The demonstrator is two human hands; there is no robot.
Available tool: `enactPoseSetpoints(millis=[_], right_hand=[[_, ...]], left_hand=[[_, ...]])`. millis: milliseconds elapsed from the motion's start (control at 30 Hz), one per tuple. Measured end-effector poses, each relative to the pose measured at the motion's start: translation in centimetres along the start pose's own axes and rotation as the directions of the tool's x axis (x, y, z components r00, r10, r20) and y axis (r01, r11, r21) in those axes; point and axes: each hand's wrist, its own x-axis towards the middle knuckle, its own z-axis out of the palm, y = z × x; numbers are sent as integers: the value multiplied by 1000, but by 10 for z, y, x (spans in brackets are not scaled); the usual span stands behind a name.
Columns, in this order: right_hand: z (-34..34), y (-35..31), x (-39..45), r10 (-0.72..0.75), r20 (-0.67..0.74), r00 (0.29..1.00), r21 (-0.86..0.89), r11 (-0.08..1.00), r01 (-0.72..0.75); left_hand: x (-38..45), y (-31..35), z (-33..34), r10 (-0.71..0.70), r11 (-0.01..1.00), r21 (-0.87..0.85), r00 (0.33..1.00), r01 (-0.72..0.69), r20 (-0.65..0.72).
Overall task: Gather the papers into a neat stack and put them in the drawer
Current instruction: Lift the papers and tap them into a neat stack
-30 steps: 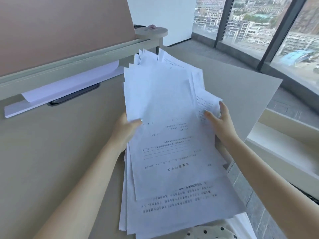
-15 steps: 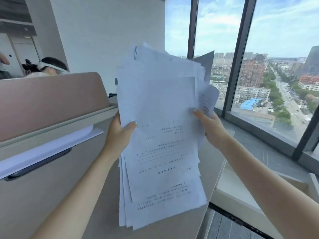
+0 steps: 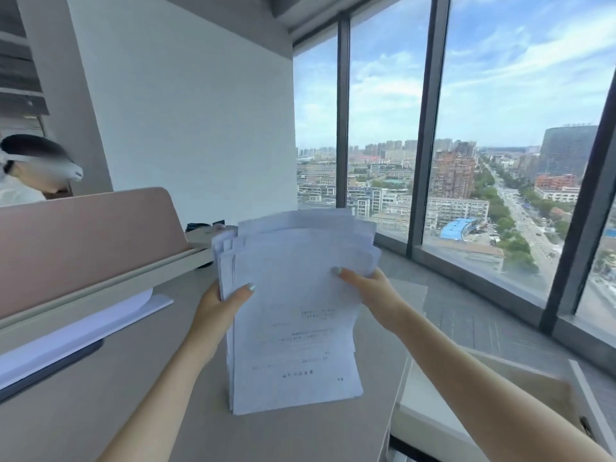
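while held upright, papers fan unevenly.

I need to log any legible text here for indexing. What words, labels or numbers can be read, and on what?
None can be read.
Top sheet of the papers: several lines of dark print, upside down to the camera, too blurred to read.
Buildings outside the window: no legible signs.
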Motion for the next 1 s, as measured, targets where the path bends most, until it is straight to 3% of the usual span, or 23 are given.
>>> enactPoseSetpoints(millis=[167,433,533,733,833,1000], right_hand=[[10,1,2,-42,-2,999,-45,998,42],[8,-52,21,-215,-22,976,15,977,215],[5,-60,18,-213,8,977,14,977,213],[10,-16,4,-18,-14,1000,-81,997,16],[21,-10,-4,56,-67,996,-146,987,-66],[38,-65,-8,-233,-131,964,-146,966,214]], left_hand=[[3,-3,-2,18,1000,-1,998,-18,-53],[23,52,11,237,960,-140,969,-244,-68],[32,55,11,203,959,-196,979,-205,-30],[19,-16,8,-106,993,-43,992,109,67],[13,-21,11,-111,994,-16,993,112,49],[17,39,17,92,978,-169,982,-121,-166]])
